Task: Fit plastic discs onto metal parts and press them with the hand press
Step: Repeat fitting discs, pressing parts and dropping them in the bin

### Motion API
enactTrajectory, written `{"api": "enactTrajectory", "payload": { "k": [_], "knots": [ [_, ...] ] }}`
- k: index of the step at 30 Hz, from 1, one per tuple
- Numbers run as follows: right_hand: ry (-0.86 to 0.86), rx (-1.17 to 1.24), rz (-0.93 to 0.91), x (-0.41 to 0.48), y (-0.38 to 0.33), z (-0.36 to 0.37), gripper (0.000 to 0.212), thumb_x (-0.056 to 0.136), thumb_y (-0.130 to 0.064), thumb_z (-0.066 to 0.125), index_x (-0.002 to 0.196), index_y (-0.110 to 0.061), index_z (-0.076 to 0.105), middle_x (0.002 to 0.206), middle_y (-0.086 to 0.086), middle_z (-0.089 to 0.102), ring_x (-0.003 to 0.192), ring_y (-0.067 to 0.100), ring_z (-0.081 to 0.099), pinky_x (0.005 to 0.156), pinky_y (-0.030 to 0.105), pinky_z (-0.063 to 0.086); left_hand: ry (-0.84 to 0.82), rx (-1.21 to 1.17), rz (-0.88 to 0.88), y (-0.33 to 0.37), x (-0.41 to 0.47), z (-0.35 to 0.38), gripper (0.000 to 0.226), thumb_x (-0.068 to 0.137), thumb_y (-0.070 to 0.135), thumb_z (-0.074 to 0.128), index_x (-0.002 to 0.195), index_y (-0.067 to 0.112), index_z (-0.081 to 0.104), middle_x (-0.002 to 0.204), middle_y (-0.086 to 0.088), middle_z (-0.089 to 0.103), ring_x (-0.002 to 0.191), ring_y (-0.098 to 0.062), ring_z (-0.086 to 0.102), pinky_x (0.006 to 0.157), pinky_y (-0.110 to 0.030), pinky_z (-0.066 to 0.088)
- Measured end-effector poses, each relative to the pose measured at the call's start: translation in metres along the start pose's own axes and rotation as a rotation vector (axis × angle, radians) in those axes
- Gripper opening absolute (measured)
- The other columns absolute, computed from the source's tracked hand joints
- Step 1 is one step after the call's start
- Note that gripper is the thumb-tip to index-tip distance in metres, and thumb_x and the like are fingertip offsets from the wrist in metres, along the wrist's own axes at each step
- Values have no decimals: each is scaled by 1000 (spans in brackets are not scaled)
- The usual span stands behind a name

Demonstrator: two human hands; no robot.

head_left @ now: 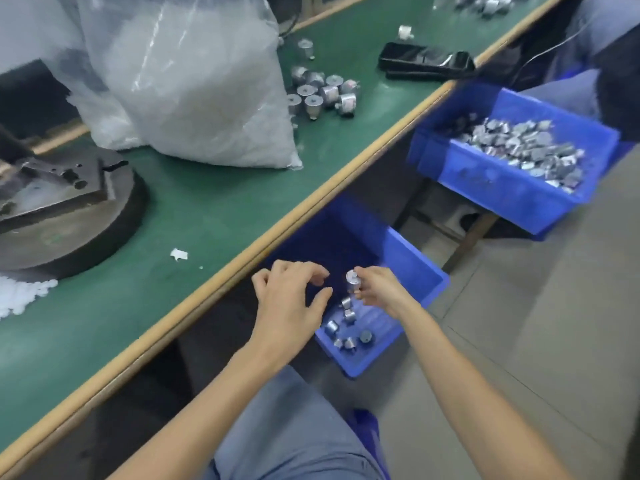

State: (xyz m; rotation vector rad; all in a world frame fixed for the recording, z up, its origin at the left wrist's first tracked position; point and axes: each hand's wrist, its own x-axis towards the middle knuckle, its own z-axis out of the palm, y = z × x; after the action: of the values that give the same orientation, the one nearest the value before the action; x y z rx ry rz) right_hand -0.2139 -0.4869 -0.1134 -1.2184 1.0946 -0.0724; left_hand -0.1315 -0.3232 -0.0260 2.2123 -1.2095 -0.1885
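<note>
My right hand (pixel 379 292) pinches a small silver metal part (pixel 353 282) above a blue bin (pixel 420 271) below the table edge. Several metal parts (pixel 346 327) lie in that bin's near corner. My left hand (pixel 291 296) hovers beside it with loosely curled fingers and holds nothing. The hand press base (pixel 65 202), a round dark steel plate with a block on it, stands at the left on the green table (pixel 214 216). White plastic discs (pixel 20 292) lie heaped by its front edge. A cluster of metal parts (pixel 322 91) rests further back on the table.
A large clear bag of white plastic pieces (pixel 194 88) stands behind the press. A second blue bin (pixel 498 174) full of metal parts sits to the right on a stool. A black phone (pixel 426 60) lies near the table's edge. Another person's legs (pixel 602 64) show at top right.
</note>
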Motion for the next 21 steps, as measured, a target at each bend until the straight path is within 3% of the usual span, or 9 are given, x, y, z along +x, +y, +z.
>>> {"api": "enactTrajectory", "payload": {
  "k": [2, 4, 7, 8, 10, 14, 16, 19, 21],
  "knots": [
    [93, -268, 45, 28, 33, 0, 34, 95, -8, 47, 62, -13, 40, 57, 7, 46, 47, 16, 47, 45, 20, 37, -34, 2, -19, -5, -9, 4, 20, 78, 14, 71, 90, 27, 62, 81, 23, 57, 89, -7, 48, 74, -25, 14],
    [85, -541, 64, 47, 59, 4, 34, 94, -8, 45, 61, -15, 38, 69, 13, 54, 65, 20, 54, 63, 27, 45, -45, 10, -45, -8, -15, 4, 21, 78, 11, 70, 88, 28, 63, 78, 27, 54, 86, -4, 46, 75, -24, 14],
    [42, -822, 83, 63, 82, 9, 11, 94, -14, 46, 94, -9, 56, 117, 19, 59, 109, 31, 55, 91, 32, 41, -45, 8, -65, -11, -17, -1, 22, 79, 9, 69, 87, 28, 63, 78, 27, 54, 86, -1, 45, 80, -18, 16],
    [45, -851, 100, 65, 86, 10, 19, 94, -14, 47, 109, -8, 57, 124, 19, 57, 116, 31, 52, 93, 32, 40, -39, -1, -68, -12, -17, -4, 23, 79, 8, 69, 87, 28, 63, 78, 27, 55, 86, 1, 45, 83, -13, 15],
    [72, -853, 114, 69, 90, 12, 27, 92, -12, 48, 117, -6, 54, 126, 19, 55, 117, 32, 51, 92, 32, 42, -21, -18, -65, -13, -14, -10, 23, 79, 7, 69, 87, 28, 64, 79, 25, 57, 87, 4, 45, 89, -8, 14],
    [155, -757, 59, 71, 82, 5, 20, 89, -5, 45, 105, -3, 58, 113, 20, 59, 108, 34, 55, 86, 35, 44, -7, -50, -49, -13, -10, -20, 22, 79, 5, 69, 89, 24, 65, 81, 22, 59, 88, -2, 48, 88, -7, 18],
    [214, -696, -44, 68, 67, -2, 16, 89, -3, 43, 91, -5, 59, 101, 21, 61, 99, 33, 56, 84, 37, 43, 5, -52, -27, -13, -9, -26, 22, 78, 4, 69, 88, 22, 66, 82, 21, 60, 88, -6, 49, 87, -10, 23],
    [349, -543, -260, 57, 27, -2, 25, 89, -4, 44, 105, -5, 63, 103, 15, 66, 101, 32, 57, 80, 31, 42, 55, -50, 0, -16, -8, -39, 21, 77, 2, 69, 87, 20, 66, 83, 19, 61, 88, -9, 51, 84, -16, 28],
    [437, -400, -335, 47, -10, 7, 27, 89, -8, 41, 104, -13, 63, 100, 11, 66, 96, 29, 58, 77, 33, 46, 101, -47, -1, -21, -5, -53, 21, 77, 1, 69, 86, 19, 67, 81, 22, 59, 85, -8, 49, 85, -14, 27]
  ]
}}
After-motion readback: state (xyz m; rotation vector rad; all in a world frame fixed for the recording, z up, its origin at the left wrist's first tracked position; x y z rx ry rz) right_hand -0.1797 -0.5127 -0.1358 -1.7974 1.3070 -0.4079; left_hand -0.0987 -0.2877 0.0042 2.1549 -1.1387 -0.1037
